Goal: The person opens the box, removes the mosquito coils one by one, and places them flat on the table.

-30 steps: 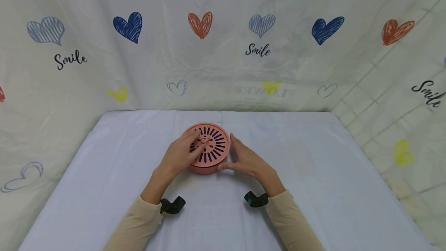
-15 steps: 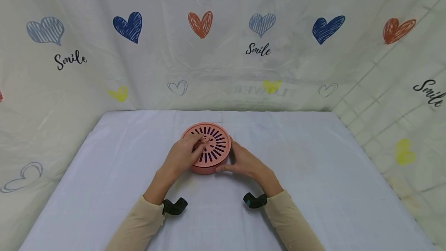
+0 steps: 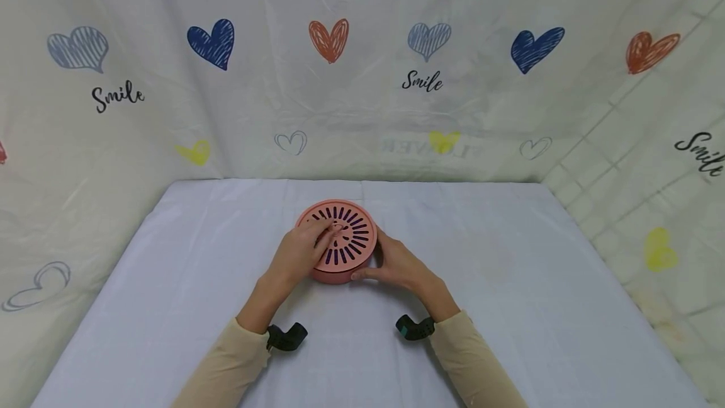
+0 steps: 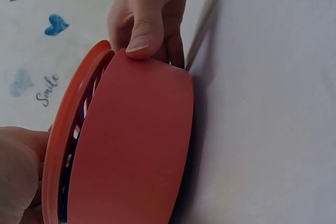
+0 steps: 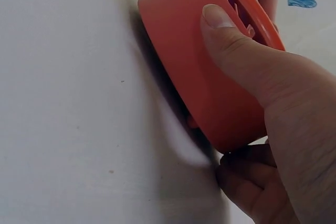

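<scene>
A round coral-pink box (image 3: 334,277) stands on the table, topped by a slotted lid (image 3: 355,257) with a small raised piece at its centre. My left hand (image 3: 296,250) pinches that centre piece between thumb and fingers. Around the box's right side curls my right hand (image 3: 399,263), thumb on the near wall. In the left wrist view the lid (image 4: 52,166) sits slightly tilted on the box (image 4: 131,140), with a narrow dark gap between them. The right wrist view has my right hand's thumb (image 5: 236,51) pressed on the box wall (image 5: 184,45).
The table (image 3: 481,257) is covered with a white cloth. Behind it and at both sides hangs a pale curtain (image 3: 362,106) printed with hearts and words. A dark wrist device (image 3: 287,337) sits at the left wrist, another (image 3: 415,327) at the right.
My left hand has shifted slightly right, and its fingers have closed on the lid's centre piece. My right hand has moved in from beside the box to grip its side.
</scene>
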Tool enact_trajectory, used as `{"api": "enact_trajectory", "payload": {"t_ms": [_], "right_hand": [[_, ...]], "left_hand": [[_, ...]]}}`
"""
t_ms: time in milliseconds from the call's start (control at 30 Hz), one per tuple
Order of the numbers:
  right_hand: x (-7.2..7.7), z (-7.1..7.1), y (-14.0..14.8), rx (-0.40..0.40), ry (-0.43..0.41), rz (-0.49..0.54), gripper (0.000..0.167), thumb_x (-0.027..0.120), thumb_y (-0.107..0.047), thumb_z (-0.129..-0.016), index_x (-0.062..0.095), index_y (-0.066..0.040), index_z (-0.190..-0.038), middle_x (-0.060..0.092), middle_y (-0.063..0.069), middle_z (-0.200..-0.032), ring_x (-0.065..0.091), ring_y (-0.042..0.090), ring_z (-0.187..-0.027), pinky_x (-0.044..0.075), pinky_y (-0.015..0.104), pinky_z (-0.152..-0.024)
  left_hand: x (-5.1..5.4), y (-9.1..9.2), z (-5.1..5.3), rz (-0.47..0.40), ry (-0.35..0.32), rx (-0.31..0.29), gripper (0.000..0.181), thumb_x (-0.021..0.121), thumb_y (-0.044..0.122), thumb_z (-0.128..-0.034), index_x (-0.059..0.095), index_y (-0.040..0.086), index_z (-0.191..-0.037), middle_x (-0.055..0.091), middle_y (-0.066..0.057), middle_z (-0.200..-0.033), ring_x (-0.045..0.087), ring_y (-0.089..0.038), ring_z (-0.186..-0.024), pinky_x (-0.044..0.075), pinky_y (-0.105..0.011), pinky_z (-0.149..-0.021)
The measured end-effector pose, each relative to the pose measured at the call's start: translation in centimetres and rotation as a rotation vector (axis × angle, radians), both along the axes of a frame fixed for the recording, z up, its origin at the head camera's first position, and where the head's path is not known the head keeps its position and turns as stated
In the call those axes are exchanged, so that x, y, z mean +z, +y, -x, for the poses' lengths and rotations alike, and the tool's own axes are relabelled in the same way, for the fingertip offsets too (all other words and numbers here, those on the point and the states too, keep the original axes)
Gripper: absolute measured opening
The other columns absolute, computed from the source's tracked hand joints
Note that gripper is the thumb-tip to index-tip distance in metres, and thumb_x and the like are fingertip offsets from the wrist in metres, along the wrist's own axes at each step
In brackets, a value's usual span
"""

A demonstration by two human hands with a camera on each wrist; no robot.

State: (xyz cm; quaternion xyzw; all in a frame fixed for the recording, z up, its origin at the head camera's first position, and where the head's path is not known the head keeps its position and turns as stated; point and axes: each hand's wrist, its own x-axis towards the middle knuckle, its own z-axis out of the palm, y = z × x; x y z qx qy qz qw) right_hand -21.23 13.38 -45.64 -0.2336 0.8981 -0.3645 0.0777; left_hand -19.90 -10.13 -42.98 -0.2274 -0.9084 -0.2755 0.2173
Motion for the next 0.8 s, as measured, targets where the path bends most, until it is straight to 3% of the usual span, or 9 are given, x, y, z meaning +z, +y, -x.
{"api": "enact_trajectory", "payload": {"t_ms": [333, 800], "right_hand": [[-0.14, -0.03, 0.04, -0.017, 0.002, -0.002, 0.119, 0.084, -0.06, -0.07, 0.019, -0.021, -0.162, 0.043, -0.001, -0.158, 0.04, 0.018, -0.146, 0.035, 0.044, -0.12], [-0.24, 0.04, 0.04, -0.014, -0.015, -0.006, 0.119, 0.084, -0.06, -0.071, 0.018, -0.021, -0.162, 0.041, 0.0, -0.159, 0.038, 0.018, -0.147, 0.034, 0.043, -0.121]], "left_hand": [[-0.3, 0.19, 0.0, -0.013, 0.0, 0.018, 0.027, 0.068, 0.013, -0.095, 0.072, 0.004, -0.12, 0.076, -0.012, -0.113, 0.072, -0.028, -0.109, 0.058, -0.041, -0.091], [-0.5, 0.34, 0.03, -0.153, 0.017, 0.006, 0.021, 0.069, 0.009, -0.094, 0.075, 0.002, -0.112, 0.077, -0.012, -0.105, 0.075, -0.024, -0.099, 0.061, -0.038, -0.082]]}}
